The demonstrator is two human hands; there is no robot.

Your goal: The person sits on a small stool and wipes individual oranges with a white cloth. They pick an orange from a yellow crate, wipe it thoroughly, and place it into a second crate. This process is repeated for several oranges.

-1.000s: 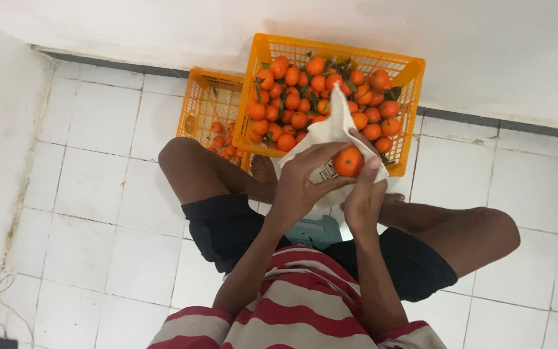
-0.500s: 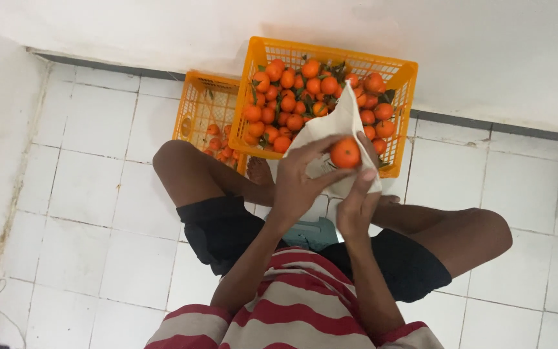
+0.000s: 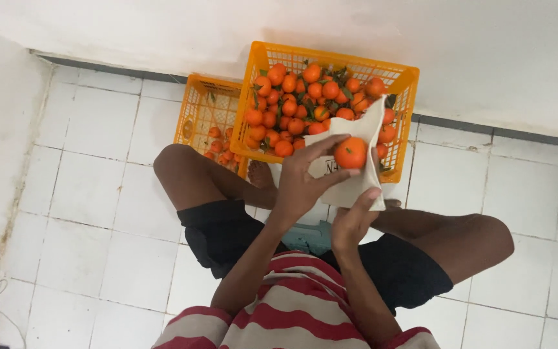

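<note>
Fingers of the left hand pinch an orange above the near edge of the full crate. Right hand clasps a cloth beneath it; wiping works best with the fruit turned steadily.

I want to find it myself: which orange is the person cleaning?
Start at the big orange plastic crate by the wall, piled with oranges. Just in front, the left hand holds one round orange fruit against a white cloth; it alone is outside the crate.
</note>
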